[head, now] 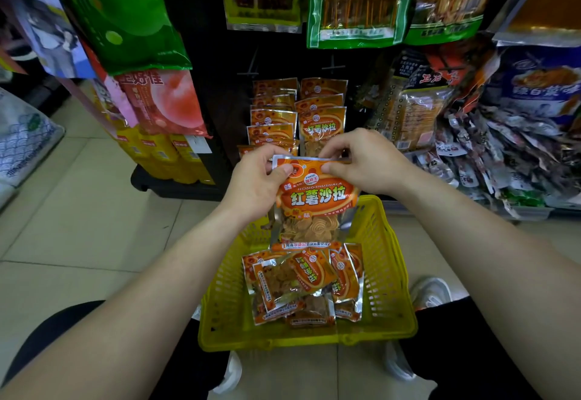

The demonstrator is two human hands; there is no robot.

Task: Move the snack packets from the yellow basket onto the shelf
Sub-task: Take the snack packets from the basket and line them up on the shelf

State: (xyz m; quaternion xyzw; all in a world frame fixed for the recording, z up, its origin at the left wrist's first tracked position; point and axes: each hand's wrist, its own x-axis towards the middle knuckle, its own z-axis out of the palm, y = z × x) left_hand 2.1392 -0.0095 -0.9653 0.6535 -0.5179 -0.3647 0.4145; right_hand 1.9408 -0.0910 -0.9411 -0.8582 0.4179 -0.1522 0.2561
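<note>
Left hand (261, 181) and right hand (366, 164) are pinching the packet (317, 201) at its top, holding it upright just short of the shelf (314, 60).

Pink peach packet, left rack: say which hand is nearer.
Left. The left hand pinches the orange packet at its top-left corner, right of the pink peach packet; the right hand pinches the other corner, farther off.

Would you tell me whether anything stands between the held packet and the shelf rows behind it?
Nothing visible does. The left hand and right hand pinch the packet directly before the matching hanging rows.
</note>
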